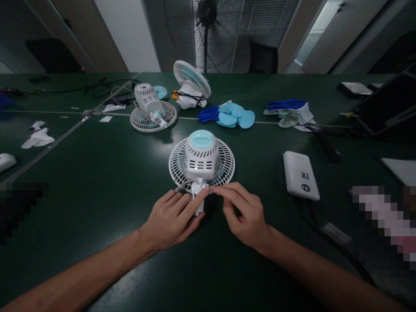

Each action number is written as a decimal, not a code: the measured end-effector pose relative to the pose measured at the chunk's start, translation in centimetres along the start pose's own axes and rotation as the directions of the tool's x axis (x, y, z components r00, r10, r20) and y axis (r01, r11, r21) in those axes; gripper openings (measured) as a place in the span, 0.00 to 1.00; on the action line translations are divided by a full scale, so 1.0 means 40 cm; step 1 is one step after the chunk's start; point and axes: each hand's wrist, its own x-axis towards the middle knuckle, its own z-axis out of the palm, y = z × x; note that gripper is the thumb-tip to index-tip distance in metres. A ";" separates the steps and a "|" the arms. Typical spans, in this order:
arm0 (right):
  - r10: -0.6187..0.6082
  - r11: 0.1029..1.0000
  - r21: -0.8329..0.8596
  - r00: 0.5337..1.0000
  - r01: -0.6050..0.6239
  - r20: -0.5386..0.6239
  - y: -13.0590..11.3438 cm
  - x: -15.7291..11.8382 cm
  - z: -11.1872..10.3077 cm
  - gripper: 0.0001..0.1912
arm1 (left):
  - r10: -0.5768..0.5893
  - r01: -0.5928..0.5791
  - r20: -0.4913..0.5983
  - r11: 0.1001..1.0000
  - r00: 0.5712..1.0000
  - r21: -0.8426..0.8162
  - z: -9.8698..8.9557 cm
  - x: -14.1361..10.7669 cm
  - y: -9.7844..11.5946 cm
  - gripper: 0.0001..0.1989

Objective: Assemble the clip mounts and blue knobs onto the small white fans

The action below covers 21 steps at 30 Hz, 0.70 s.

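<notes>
**White bracket point(196, 187) held on face-down fan point(202, 161)**

The left hand point(173, 217) grips the bracket, seemingly to steady it; the right hand's point(244, 212) fingertips meet beside it, any hold unclear. The fan rests grille-down on the green table point(107, 186), probably for stability.

on the green table point(97, 173), a hand could slide in from the left of the near desk fan point(202, 160), where there is wide open room. on its right is a gap before the white power bank point(297, 173). farther back, the light blue fan blades point(236, 115) and another desk fan point(147, 99) get in the way. in front, the left hand point(173, 219) and right hand point(245, 212) leave a small gap.
</notes>
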 end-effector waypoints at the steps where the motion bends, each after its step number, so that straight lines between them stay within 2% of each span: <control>1: -0.002 1.000 -0.011 1.000 0.002 0.015 0.001 -0.001 0.001 0.24 | 0.001 -0.001 -0.005 1.000 1.000 0.008 -0.001 0.001 0.000 0.29; 5: 0.063 0.997 -0.037 0.997 -0.062 0.042 0.006 0.001 0.008 0.21 | -0.004 0.004 -0.012 1.000 1.000 0.014 -0.003 0.004 0.001 0.29; 11: 0.070 0.998 -0.013 0.993 -0.069 0.099 0.007 0.010 0.009 0.16 | 0.004 -0.004 -0.015 1.000 1.000 -0.003 -0.004 0.002 -0.001 0.28; 17: 0.044 0.999 -0.008 0.999 -0.044 -0.016 -0.003 0.003 -0.001 0.20 | 0.005 -0.005 -0.021 1.000 1.000 -0.003 0.000 0.000 -0.001 0.28; 21: 0.020 1.000 -0.013 1.000 -0.020 0.006 -0.001 -0.001 -0.001 0.24 | 0.000 0.000 -0.009 1.000 1.000 -0.009 0.002 -0.001 -0.002 0.29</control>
